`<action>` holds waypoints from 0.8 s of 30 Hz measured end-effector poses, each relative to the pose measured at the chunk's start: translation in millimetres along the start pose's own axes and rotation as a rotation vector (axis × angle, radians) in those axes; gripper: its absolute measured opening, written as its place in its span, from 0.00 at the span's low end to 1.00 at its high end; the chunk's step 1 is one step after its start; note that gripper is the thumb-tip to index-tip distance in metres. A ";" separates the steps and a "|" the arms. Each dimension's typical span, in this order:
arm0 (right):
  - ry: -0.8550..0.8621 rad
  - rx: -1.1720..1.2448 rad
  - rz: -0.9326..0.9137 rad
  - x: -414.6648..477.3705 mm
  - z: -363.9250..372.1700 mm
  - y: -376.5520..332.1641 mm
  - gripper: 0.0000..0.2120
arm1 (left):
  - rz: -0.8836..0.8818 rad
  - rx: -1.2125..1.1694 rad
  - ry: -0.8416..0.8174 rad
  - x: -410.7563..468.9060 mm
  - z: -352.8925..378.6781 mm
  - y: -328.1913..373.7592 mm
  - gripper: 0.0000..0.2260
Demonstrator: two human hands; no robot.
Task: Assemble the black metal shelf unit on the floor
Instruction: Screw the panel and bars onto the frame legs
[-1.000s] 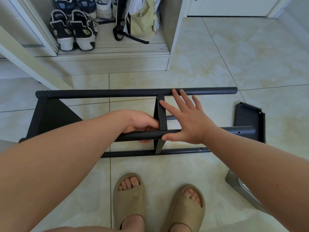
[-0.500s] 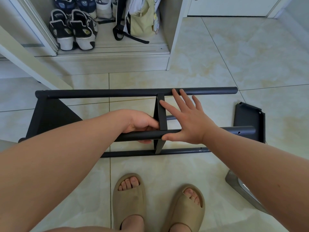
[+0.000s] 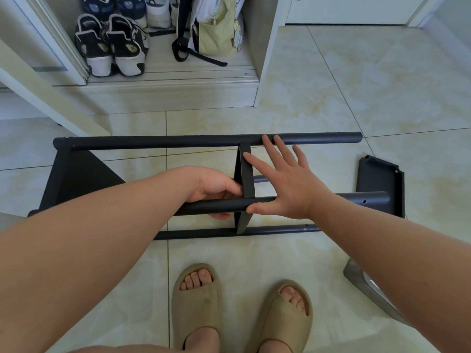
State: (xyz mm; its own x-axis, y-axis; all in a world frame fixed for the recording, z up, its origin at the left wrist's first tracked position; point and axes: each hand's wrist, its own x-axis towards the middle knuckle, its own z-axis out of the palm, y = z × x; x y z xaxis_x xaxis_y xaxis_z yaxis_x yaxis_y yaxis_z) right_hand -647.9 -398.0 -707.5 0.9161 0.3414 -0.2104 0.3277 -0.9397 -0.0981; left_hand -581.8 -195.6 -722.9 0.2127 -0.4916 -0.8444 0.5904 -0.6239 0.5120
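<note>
The black metal shelf unit lies on its side on the tiled floor, its round poles running left to right. The far pole (image 3: 204,140) is highest in view, the near pole (image 3: 344,198) passes under my hands, and a lower pole (image 3: 267,230) rests near the floor. A black shelf panel (image 3: 246,171) stands edge-on between the poles, and another (image 3: 76,174) closes the left end. My left hand (image 3: 216,191) grips the near pole just left of the middle panel. My right hand (image 3: 285,183) presses flat with spread fingers against that panel's right side, its thumb on the near pole.
A loose black shelf panel (image 3: 379,179) lies on the floor at the right. A grey metal part (image 3: 367,284) sits by my right forearm. My feet in beige slippers (image 3: 196,301) stand close below. An open white closet (image 3: 163,82) with sneakers (image 3: 112,44) and a green bag (image 3: 216,34) lies beyond.
</note>
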 end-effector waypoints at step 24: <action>0.002 0.019 0.005 -0.2 -0.2 -0.3 0.52 | -0.007 0.017 0.049 1.1 2.0 1.0 0.06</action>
State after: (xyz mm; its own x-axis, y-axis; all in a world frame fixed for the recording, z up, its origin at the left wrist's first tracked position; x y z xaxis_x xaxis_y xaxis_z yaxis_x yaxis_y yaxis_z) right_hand -648.2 -397.8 -707.2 0.9180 0.3371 -0.2090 0.3190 -0.9406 -0.1160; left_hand -582.5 -198.0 -723.0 0.2470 -0.4569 -0.8545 0.5791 -0.6374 0.5083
